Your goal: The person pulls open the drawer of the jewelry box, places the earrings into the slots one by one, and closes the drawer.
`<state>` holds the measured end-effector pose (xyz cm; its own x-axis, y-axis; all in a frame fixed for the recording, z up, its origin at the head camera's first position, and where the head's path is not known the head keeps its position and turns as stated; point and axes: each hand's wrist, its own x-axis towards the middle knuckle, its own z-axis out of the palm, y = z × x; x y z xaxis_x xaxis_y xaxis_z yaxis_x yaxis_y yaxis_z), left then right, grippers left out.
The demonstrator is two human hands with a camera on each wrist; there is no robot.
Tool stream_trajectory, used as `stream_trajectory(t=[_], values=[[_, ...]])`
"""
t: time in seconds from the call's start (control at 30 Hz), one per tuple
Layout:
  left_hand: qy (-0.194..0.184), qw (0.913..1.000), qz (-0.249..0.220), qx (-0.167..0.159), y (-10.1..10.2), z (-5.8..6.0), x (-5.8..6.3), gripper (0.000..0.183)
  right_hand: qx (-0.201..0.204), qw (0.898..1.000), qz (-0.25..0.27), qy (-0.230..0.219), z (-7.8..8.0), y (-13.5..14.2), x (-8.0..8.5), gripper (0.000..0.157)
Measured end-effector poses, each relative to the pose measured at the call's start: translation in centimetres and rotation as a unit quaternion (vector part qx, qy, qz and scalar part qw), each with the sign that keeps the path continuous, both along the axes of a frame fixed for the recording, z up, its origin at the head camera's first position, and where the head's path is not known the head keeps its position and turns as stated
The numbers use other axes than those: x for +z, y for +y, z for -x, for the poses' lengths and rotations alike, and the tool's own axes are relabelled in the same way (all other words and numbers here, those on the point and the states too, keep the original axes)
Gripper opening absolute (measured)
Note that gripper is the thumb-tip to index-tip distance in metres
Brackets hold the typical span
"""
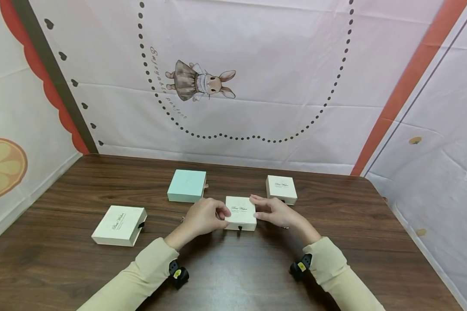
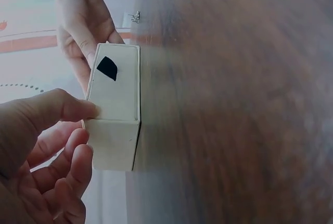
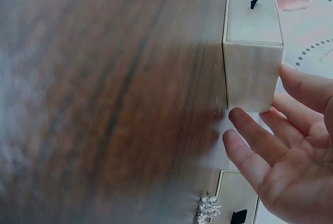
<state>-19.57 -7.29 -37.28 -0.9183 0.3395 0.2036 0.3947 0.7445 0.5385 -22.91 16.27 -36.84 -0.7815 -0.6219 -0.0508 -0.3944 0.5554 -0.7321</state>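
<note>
A small white drawer-style gift box (image 1: pixel 240 210) sits on the brown table between both hands, with "Best Wishes" lettering on top and a black ribbon tab (image 2: pixel 107 69) on its front face. My left hand (image 1: pixel 207 217) pinches the box's left side. In the left wrist view its thumb (image 2: pixel 78 108) lies at the front upper corner, the other fingers curled. On the opposite side, my right hand (image 1: pixel 277 212) touches the box with its fingers fairly straight. The right wrist view shows the thumb (image 3: pixel 307 86) against the top edge and the fingers spread along the side.
A light blue box (image 1: pixel 187 185) stands behind the left hand. Another white box (image 1: pixel 118 225) lies at the left, and a smaller one (image 1: pixel 281 188) behind the right hand. Sparkly silver jewellery (image 3: pixel 208 207) lies near the right hand. Printed cloth (image 1: pixel 257 108) hangs behind the table.
</note>
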Motion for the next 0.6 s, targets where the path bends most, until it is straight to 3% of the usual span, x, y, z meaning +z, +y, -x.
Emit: stream_trajectory(t=[0.37,0.6], values=[[0.036,0.9963,0.073,0.03,0.6,-0.4,0.5,0.014,0.002,1.0,-0.009,0.006,0.0,-0.2,0.2,0.05],[0.036,0.9966,0.068,0.028,1.3,-0.8,1.0,0.012,0.006,1.0,-0.011,0.023,0.0,0.1,0.2,0.053]])
